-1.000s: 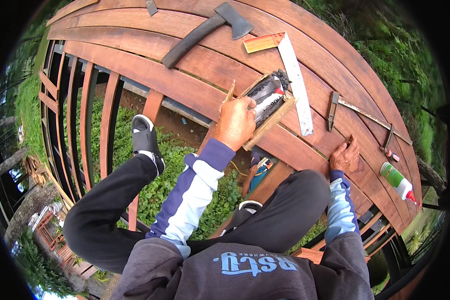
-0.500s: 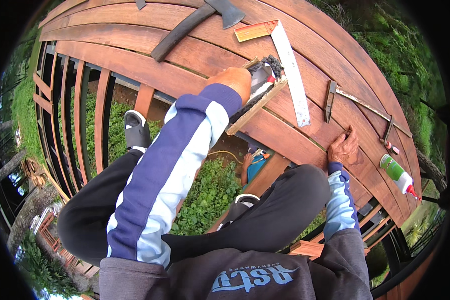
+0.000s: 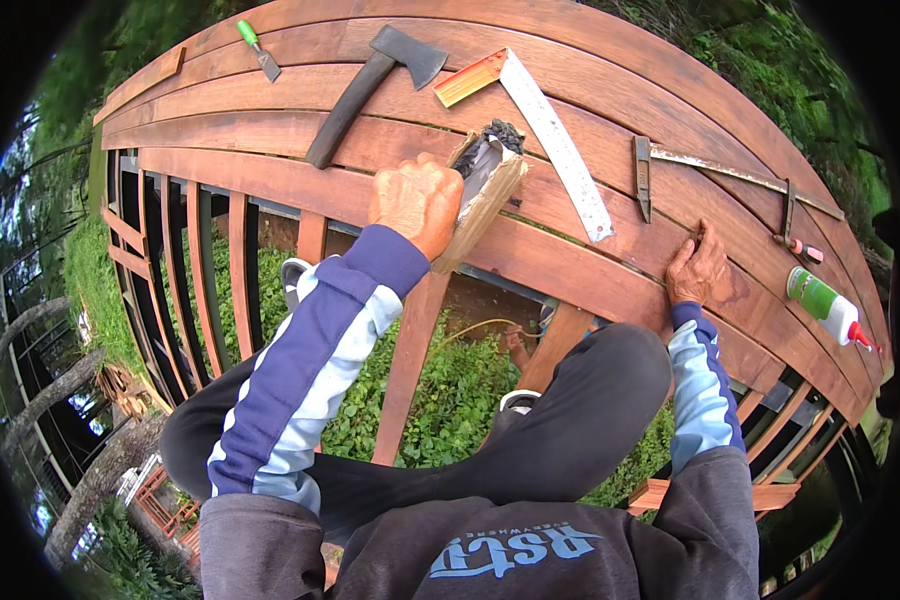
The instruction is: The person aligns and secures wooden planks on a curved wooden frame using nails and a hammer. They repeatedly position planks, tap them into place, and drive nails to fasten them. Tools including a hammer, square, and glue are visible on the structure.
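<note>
Your left hand (image 3: 417,203) was closed around the lower part of a pale, splintered wooden offcut (image 3: 482,205), holding it tilted on the reddish-brown plank deck (image 3: 270,130) just right of the dark-handled hatchet (image 3: 370,85); the step looked like steadying the piece for trimming, and the next move would call for a firm hold clear of any blade. Your right hand (image 3: 698,268) lay with its grip spread flat on the planks, below the steel try square (image 3: 560,140). Compared with half a second earlier, your left arm had drawn back, uncovering the offcut.

Navy sleeves with pale-blue stripes, dark hoodie, black trousers, bare hands.
</note>
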A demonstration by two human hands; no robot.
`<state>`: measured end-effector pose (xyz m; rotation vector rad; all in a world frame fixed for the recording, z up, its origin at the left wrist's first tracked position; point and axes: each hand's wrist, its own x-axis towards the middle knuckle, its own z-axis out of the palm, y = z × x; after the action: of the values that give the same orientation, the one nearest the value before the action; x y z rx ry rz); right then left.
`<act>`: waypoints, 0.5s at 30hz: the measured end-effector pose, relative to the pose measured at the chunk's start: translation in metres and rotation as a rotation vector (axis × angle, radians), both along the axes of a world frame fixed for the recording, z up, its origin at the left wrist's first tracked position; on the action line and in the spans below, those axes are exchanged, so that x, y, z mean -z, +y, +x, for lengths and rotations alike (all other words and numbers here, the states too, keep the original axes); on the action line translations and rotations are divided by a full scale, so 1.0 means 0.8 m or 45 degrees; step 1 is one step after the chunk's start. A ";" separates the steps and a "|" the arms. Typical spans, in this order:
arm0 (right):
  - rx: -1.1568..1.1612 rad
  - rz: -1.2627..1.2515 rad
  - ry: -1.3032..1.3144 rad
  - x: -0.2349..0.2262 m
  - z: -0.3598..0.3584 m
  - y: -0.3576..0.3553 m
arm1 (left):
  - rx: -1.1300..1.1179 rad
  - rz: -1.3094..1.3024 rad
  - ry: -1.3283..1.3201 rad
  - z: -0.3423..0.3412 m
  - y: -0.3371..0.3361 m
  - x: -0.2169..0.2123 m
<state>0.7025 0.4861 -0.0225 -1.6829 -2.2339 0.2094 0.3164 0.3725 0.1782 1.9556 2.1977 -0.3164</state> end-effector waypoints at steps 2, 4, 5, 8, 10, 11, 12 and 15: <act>-0.050 0.101 -0.016 -0.001 -0.002 0.000 | 0.108 0.068 0.033 -0.018 -0.002 -0.023; -0.047 0.094 0.000 -0.004 -0.002 -0.001 | -0.229 -0.150 0.112 -0.039 0.002 -0.052; -0.018 0.001 0.042 -0.004 -0.002 0.000 | -0.412 -0.169 -0.101 -0.053 0.002 -0.072; -0.005 0.041 0.064 -0.002 0.001 0.001 | -1.051 0.109 -0.870 -0.055 -0.001 -0.113; -0.035 0.072 0.153 0.001 0.006 0.001 | -1.030 0.318 -1.154 -0.024 -0.003 -0.105; -0.068 0.093 0.212 0.002 0.008 0.000 | -0.917 0.307 -1.277 -0.003 -0.003 -0.098; -0.055 0.112 0.319 0.003 0.011 0.000 | -0.832 0.267 -1.482 0.024 -0.004 -0.086; -0.037 0.131 0.607 0.005 0.017 0.001 | -0.784 -0.027 -1.854 0.100 -0.004 -0.044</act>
<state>0.7164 0.4866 -0.0264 -1.3721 -1.8786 0.4435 0.3966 0.3691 0.2130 0.7632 1.4975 0.8729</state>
